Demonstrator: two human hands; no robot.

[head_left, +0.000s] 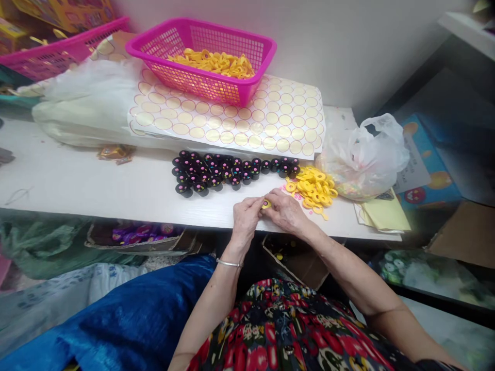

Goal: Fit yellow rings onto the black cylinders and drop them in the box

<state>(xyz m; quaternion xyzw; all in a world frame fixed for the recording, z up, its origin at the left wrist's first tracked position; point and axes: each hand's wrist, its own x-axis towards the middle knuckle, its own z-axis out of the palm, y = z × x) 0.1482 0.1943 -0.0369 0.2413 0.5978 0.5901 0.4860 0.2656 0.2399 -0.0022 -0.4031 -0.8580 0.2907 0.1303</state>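
Left hand point(246, 215) and right hand point(286, 211) both gripping yellow ring point(266, 204) at worktop point(135, 190) near edge. Black caps point(216, 169) beyond, mostly left. Yellow pile point(315, 188) right.

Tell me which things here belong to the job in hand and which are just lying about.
Likely part of the job:
yellow piece in the left hand and right hand
loose yellow pieces
pink bits
black round pieces
pink basket of yellow pieces

Apparently just lying about:
translucent plastic bag
blue box
orange packet
pale yellow paper
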